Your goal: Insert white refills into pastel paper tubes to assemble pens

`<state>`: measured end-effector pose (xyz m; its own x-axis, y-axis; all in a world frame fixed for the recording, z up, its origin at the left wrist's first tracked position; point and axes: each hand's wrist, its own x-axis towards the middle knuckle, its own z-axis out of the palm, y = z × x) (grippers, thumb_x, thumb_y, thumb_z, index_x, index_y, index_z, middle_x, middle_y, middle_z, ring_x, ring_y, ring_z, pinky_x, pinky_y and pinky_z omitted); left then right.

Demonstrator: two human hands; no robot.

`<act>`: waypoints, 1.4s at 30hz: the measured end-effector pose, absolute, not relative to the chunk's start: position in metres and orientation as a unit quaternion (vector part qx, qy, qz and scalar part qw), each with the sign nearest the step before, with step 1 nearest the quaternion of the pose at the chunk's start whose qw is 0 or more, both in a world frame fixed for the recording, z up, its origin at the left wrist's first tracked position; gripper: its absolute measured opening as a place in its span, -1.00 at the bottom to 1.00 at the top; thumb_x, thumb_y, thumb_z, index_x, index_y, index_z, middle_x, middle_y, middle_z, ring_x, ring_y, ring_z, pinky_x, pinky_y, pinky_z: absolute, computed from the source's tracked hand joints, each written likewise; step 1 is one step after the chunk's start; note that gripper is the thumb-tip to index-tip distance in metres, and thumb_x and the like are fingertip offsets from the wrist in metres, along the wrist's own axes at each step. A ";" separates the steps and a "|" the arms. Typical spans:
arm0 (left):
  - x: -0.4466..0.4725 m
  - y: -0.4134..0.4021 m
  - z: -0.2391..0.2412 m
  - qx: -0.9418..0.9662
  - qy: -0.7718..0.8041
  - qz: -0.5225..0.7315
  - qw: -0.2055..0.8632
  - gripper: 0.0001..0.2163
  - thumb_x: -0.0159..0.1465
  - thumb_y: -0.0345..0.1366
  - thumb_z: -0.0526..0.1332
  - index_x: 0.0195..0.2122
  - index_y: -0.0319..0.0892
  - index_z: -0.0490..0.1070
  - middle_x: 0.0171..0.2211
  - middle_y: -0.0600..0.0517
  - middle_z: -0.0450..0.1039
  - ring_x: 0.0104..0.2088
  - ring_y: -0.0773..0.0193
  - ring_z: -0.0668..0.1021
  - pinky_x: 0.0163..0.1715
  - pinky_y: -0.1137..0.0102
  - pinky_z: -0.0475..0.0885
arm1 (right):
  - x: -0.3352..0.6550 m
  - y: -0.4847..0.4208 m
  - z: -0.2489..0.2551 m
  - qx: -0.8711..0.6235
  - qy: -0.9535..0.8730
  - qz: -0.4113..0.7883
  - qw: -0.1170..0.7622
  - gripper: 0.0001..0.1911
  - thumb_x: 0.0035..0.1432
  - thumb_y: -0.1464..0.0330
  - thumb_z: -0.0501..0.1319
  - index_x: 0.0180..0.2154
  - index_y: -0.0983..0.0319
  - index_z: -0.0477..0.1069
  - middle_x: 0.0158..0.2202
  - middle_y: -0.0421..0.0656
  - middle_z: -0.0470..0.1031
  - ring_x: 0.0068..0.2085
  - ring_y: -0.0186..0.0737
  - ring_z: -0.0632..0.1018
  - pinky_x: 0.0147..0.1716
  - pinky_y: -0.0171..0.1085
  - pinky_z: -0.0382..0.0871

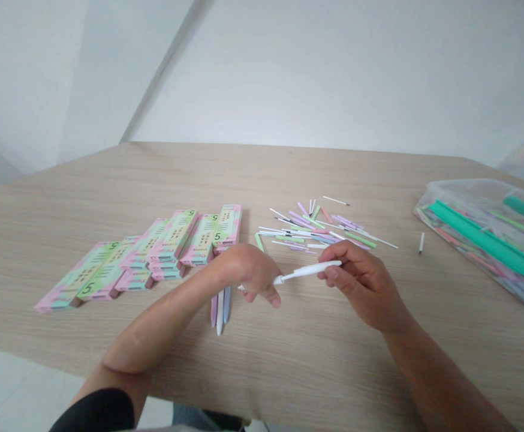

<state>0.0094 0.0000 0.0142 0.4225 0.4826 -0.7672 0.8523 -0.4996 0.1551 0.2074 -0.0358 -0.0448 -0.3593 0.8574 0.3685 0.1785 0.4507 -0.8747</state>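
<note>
My right hand [363, 279] pinches a white pen [309, 271] near its back end, holding it level a little above the table. My left hand [248, 273] is curled into a closed shape at the pen's tip, its fingers touching the front end. Three finished pens [220, 306], pink, white and blue, lie side by side on the table just under my left wrist. Behind both hands a scatter of loose pen parts [320, 228] in white, green, pink and purple is spread over the wood.
Several flat pink and green boxes [154, 252] marked with a 5 lie fanned out at the left. A clear plastic bin [491, 240] with green and pink items stands at the right edge. One small white piece [421, 242] lies alone near the bin.
</note>
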 end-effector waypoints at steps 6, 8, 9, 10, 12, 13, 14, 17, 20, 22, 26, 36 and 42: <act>0.011 0.000 0.015 0.794 0.418 -0.351 0.269 -0.58 0.21 -0.08 0.15 -0.06 -0.31 0.44 -0.39 -0.14 0.57 -0.42 0.11 0.54 -0.51 0.36 0.29 | 0.209 -0.031 -0.048 -0.338 -0.689 0.422 0.482 -0.82 0.16 0.24 0.16 -0.26 0.22 0.34 -0.48 -0.18 0.42 -0.49 -0.33 0.39 -0.57 -0.36 0.27; 0.010 0.000 0.015 0.796 0.420 -0.347 0.265 -0.55 0.21 -0.07 0.15 0.00 -0.30 0.40 -0.39 -0.13 0.57 -0.41 0.11 0.54 -0.48 0.36 0.30 | 0.211 -0.029 -0.049 -0.336 -0.681 0.425 0.493 -0.82 0.16 0.25 0.15 -0.25 0.22 0.34 -0.48 -0.18 0.42 -0.50 -0.33 0.39 -0.57 -0.35 0.27; 0.010 0.000 0.015 0.795 0.420 -0.347 0.266 -0.54 0.21 -0.07 0.14 0.02 -0.30 0.39 -0.38 -0.13 0.57 -0.40 0.10 0.54 -0.47 0.36 0.30 | 0.211 -0.028 -0.049 -0.336 -0.677 0.426 0.497 -0.82 0.16 0.25 0.15 -0.25 0.22 0.34 -0.48 -0.19 0.42 -0.50 -0.34 0.40 -0.57 -0.35 0.27; 0.010 0.001 0.015 0.794 0.421 -0.347 0.267 -0.53 0.21 -0.06 0.14 0.03 -0.30 0.38 -0.37 -0.14 0.57 -0.39 0.10 0.54 -0.48 0.36 0.30 | 0.211 -0.028 -0.049 -0.335 -0.674 0.429 0.499 -0.83 0.17 0.25 0.15 -0.25 0.22 0.34 -0.48 -0.19 0.42 -0.50 -0.34 0.40 -0.56 -0.35 0.28; 0.010 0.001 0.014 0.793 0.422 -0.350 0.267 -0.53 0.22 -0.06 0.13 0.02 -0.31 0.38 -0.36 -0.14 0.57 -0.38 0.10 0.54 -0.49 0.37 0.29 | 0.209 -0.029 -0.049 -0.329 -0.674 0.438 0.496 -0.83 0.17 0.26 0.15 -0.25 0.22 0.34 -0.50 -0.20 0.41 -0.49 -0.33 0.41 -0.54 -0.34 0.29; 0.010 0.001 0.014 0.793 0.420 -0.352 0.267 -0.54 0.22 -0.06 0.13 0.00 -0.32 0.39 -0.36 -0.14 0.57 -0.38 0.10 0.54 -0.50 0.37 0.29 | 0.206 -0.029 -0.050 -0.323 -0.674 0.444 0.494 -0.84 0.18 0.26 0.14 -0.25 0.22 0.33 -0.51 -0.21 0.41 -0.48 -0.33 0.41 -0.52 -0.33 0.30; 0.010 0.002 0.014 0.793 0.417 -0.355 0.266 -0.56 0.23 -0.06 0.12 -0.03 -0.32 0.42 -0.36 -0.14 0.57 -0.38 0.10 0.54 -0.50 0.37 0.28 | 0.204 -0.030 -0.050 -0.314 -0.675 0.452 0.491 -0.84 0.19 0.26 0.13 -0.24 0.22 0.33 -0.51 -0.21 0.41 -0.47 -0.32 0.42 -0.49 -0.32 0.31; 0.010 0.002 0.013 0.795 0.412 -0.357 0.266 -0.59 0.23 -0.06 0.12 -0.12 -0.31 0.47 -0.35 -0.14 0.57 -0.39 0.12 0.54 -0.48 0.38 0.29 | 0.192 -0.035 -0.053 -0.272 -0.669 0.493 0.485 -0.82 0.23 0.27 0.07 -0.21 0.23 0.32 -0.45 -0.16 0.45 -0.41 -0.28 0.46 -0.39 -0.24 0.37; 0.010 0.002 0.013 0.792 0.419 -0.354 0.267 -0.61 0.22 -0.05 0.13 -0.19 -0.31 0.49 -0.36 -0.13 0.57 -0.40 0.13 0.54 -0.48 0.38 0.29 | 0.182 -0.040 -0.056 -0.232 -0.654 0.538 0.478 -0.81 0.25 0.28 0.04 -0.17 0.21 0.32 -0.29 -0.10 0.47 -0.32 -0.25 0.51 -0.30 -0.18 0.40; 0.010 0.002 0.013 0.793 0.421 -0.352 0.263 -0.62 0.22 -0.06 0.13 -0.22 -0.31 0.50 -0.36 -0.14 0.57 -0.40 0.13 0.54 -0.48 0.38 0.29 | 0.178 -0.043 -0.058 -0.223 -0.651 0.549 0.474 -0.83 0.24 0.30 0.06 -0.15 0.20 0.31 -0.23 -0.10 0.46 -0.28 -0.25 0.51 -0.25 -0.16 0.40; 0.009 0.001 0.011 0.797 0.422 -0.350 0.254 -0.64 0.22 -0.05 0.13 -0.30 -0.29 0.51 -0.39 -0.12 0.57 -0.42 0.15 0.53 -0.52 0.39 0.26 | 0.176 -0.044 -0.059 -0.227 -0.666 0.541 0.461 -0.84 0.23 0.36 0.10 -0.13 0.19 0.33 -0.27 -0.14 0.45 -0.25 -0.27 0.50 -0.21 -0.19 0.38; 0.008 -0.001 0.014 0.792 0.441 -0.346 0.242 -0.64 0.19 -0.04 0.16 -0.27 -0.26 0.52 -0.43 -0.08 0.57 -0.51 0.19 0.49 -0.58 0.39 0.24 | 0.181 -0.041 -0.071 -0.341 -0.716 0.418 0.443 -0.87 0.20 0.33 0.13 -0.19 0.19 0.31 -0.40 -0.21 0.48 -0.39 -0.32 0.47 -0.39 -0.34 0.29; 0.009 -0.004 0.016 0.799 0.443 -0.336 0.228 -0.66 0.19 -0.05 0.15 -0.30 -0.24 0.52 -0.46 -0.05 0.56 -0.53 0.23 0.48 -0.56 0.41 0.24 | 0.181 -0.046 -0.068 -0.329 -0.746 0.380 0.437 -0.88 0.22 0.35 0.10 -0.17 0.17 0.29 -0.36 -0.21 0.48 -0.36 -0.33 0.47 -0.37 -0.34 0.28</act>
<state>0.0088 -0.0043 0.0163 0.3816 0.5559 -0.7385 0.8618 -0.5029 0.0668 0.1809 -0.0462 -0.0683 -0.4016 0.8234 0.4010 0.1593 0.4940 -0.8548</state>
